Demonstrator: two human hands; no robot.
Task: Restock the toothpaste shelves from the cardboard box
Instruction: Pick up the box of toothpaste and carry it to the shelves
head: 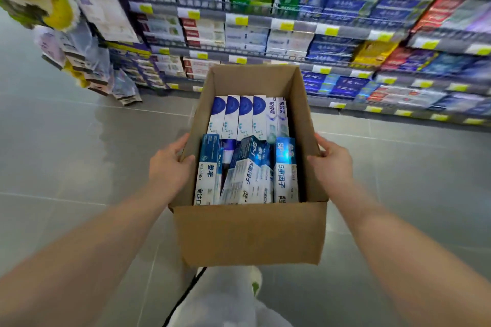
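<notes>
Currently my left hand (170, 164) and right hand (332, 164) clamp the side walls of the cardboard box (249, 233) of toothpaste cartons (249, 170), held above the floor facing the shelves (292, 26); a tilt could spill the loose front cartons.

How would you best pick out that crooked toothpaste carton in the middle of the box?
Probably pinch the tilted SP-1 carton by its far end, coming from above. It lies askew over the others, so that end's sides seem free; its near end sits tight between neighbouring cartons against the cardboard box wall.
</notes>
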